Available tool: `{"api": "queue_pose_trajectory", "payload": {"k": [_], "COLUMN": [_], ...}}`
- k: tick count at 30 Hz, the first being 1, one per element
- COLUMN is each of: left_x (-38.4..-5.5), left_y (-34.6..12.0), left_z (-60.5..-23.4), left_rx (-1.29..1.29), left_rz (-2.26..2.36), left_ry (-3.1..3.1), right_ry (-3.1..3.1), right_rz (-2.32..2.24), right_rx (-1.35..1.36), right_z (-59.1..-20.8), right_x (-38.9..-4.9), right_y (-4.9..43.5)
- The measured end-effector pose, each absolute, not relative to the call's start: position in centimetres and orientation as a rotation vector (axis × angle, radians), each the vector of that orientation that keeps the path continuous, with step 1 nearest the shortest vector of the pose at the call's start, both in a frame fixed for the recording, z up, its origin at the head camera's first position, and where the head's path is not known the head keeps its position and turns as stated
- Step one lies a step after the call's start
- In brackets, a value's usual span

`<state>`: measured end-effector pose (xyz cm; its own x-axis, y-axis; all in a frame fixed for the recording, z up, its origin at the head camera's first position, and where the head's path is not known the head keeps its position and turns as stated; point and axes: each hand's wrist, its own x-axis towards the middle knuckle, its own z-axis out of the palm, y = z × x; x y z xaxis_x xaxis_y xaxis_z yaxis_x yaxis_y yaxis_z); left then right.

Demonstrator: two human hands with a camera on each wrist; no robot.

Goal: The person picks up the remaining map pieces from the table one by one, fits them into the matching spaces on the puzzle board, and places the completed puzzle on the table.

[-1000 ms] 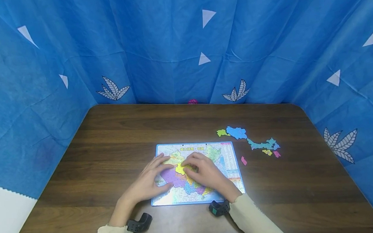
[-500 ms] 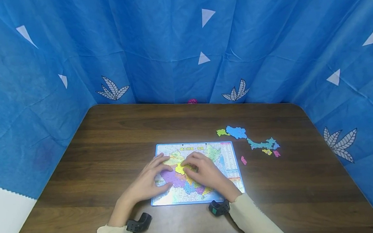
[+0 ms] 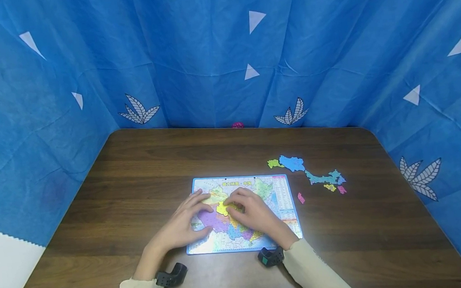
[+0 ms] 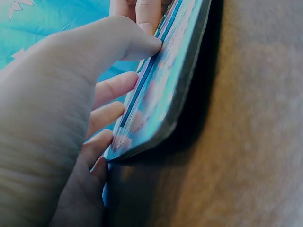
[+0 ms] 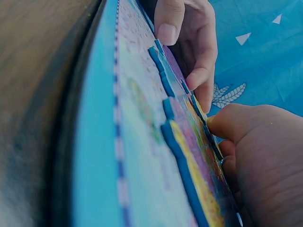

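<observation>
A map puzzle board [image 3: 237,246] with a blue rim lies on the table, with several coloured pieces on it. My right hand [image 3: 255,211] pinches a yellow puzzle piece [image 3: 221,209] over the board's middle, thumb and fingertips at its right side. In the right wrist view, the right thumb [image 5: 227,124] is right at the yellow edge. My left hand [image 3: 180,225] lies spread over the board's left part, around a purple piece [image 3: 211,220]. Its thumb [image 4: 142,42] touches the edge of the pieces in the left wrist view, and its other fingertips rest along the board.
Loose pieces lie right of the board: a green one [image 3: 274,163], a blue one [image 3: 292,163], a long teal one [image 3: 319,179], a yellow one [image 3: 330,188] and two pink ones [image 3: 301,198]. A blue curtain [image 3: 208,56] stands behind the brown table [image 3: 143,163].
</observation>
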<state>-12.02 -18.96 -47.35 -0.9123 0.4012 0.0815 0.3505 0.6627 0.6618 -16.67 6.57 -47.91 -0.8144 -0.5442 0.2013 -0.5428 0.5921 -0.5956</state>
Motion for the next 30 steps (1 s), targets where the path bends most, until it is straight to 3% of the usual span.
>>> {"api": "queue_pose_trajectory", "payload": {"k": [30], "left_x": [-12.32], "left_y": [-18.86], "left_z": [-47.57], "left_rx": [0.499], "left_rz": [1.09], "left_ry": [2.845], "right_ry": [2.802], "right_rz": [-1.065], "right_rx": [-0.993], "right_z": [-47.99], "right_x": [-16.77], "right_y": [6.73]}}
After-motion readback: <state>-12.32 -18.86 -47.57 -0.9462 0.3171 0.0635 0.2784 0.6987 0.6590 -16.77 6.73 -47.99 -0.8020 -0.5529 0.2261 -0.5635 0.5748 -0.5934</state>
